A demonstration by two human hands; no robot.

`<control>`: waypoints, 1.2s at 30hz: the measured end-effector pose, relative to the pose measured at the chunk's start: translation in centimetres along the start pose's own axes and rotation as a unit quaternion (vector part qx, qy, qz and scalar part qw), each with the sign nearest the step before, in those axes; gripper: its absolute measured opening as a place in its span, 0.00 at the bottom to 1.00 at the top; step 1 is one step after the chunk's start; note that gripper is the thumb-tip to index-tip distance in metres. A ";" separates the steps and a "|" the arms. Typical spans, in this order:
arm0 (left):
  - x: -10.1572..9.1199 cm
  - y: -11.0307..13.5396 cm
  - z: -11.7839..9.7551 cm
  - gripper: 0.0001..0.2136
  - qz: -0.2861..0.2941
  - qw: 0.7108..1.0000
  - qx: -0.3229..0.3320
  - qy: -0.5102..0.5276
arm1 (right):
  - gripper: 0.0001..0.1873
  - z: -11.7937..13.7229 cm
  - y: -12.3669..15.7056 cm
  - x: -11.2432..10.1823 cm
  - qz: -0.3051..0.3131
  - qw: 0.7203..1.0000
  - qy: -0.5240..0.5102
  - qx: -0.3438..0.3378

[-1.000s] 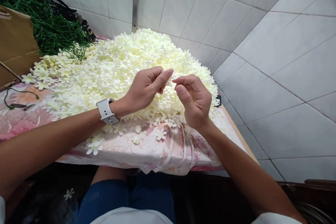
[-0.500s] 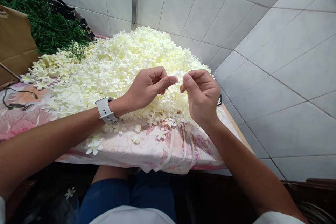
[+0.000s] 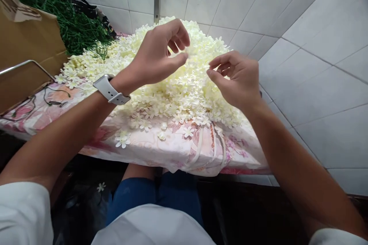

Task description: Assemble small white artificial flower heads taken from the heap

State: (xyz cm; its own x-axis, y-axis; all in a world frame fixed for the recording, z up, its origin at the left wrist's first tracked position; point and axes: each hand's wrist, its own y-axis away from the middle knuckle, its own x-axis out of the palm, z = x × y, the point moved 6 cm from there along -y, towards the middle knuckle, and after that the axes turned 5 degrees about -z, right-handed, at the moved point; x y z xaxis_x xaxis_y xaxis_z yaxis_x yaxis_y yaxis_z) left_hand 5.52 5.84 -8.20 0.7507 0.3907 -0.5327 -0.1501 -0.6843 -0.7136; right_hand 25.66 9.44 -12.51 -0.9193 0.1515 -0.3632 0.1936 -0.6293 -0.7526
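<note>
My left hand point(image 3: 166, 51) hovers over a heap of white-and-pale-yellow artificial flowers point(image 3: 178, 95), its thumb and curled fingers apart with nothing visible between them. To its right, my right hand point(image 3: 235, 78) is held above the right side of the heap. Its thumb and index fingertips come together in a pinch; anything between them is too small to make out. A few single flowers point(image 3: 188, 132) lie loose near the front of the table.
A floral tablecloth point(image 3: 178, 153) covers the table. Green artificial stems point(image 3: 77, 26) are piled at the back left beside a cardboard box point(image 3: 34, 49). Dark green loose stems point(image 3: 54, 102) lie at left. Tiled walls point(image 3: 316, 84) close off the back and right.
My left hand has lifted and its thumb has parted from its fingers. My right hand has moved right and up, widening the gap between the hands. The camera view has shifted.
</note>
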 end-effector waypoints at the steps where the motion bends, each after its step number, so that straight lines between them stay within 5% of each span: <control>1: -0.7 0.0 0.4 0.10 0.031 0.997 -0.002 -0.071 | 0.04 0.4 -0.1 0.1 0.030 0.998 0.041 -0.023; 4: -3.6 1.1 2.0 0.14 0.086 0.972 0.006 -0.217 | 0.04 2.2 -0.2 -0.9 0.068 0.993 0.070 -0.067; 7: -7.2 4.5 2.0 0.15 0.055 0.960 0.063 -0.269 | 0.03 5.1 1.1 -2.4 0.118 0.983 0.094 -0.103; 10: -9.6 10.3 -0.2 0.09 0.000 0.956 0.111 -0.272 | 0.10 7.5 4.6 -2.7 0.213 0.963 0.125 -0.107; 12: -9.7 14.4 -2.0 0.04 0.008 0.962 0.116 -0.248 | 0.11 8.4 7.4 -1.7 0.271 0.952 0.111 -0.086; 15: -7.9 19.4 -3.5 0.08 0.108 0.964 0.099 -0.221 | 0.14 8.8 11.2 2.1 0.380 0.917 0.108 -0.052; 17: -6.6 20.9 -3.5 0.06 0.153 0.957 0.096 -0.227 | 0.12 9.2 12.1 4.6 0.378 0.916 0.124 -0.061; 21: -5.7 20.2 -1.6 0.02 0.142 0.955 0.093 -0.244 | 0.16 11.1 12.1 6.8 0.270 0.939 0.162 -0.140; 26: -5.8 18.3 1.1 0.04 0.132 0.949 0.093 -0.270 | 0.11 12.9 13.6 5.9 0.099 0.972 0.141 -0.163; 31: -7.5 16.5 2.8 0.08 0.106 0.936 0.053 -0.332 | 0.11 13.3 15.3 8.1 0.178 0.957 0.166 -0.155; 36: -13.9 13.4 8.2 0.12 0.079 0.888 -0.075 -0.446 | 0.23 12.9 15.5 8.2 0.136 0.953 0.242 -0.122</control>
State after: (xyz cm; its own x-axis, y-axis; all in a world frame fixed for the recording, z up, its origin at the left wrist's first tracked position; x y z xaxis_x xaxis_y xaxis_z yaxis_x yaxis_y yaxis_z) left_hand -12.23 -3.71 -14.06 -0.0905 0.5684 -0.8177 -0.0700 -0.8227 -0.5641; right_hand 16.70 -8.86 -20.09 -0.5696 0.3781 -0.7298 0.5312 -0.5082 -0.6779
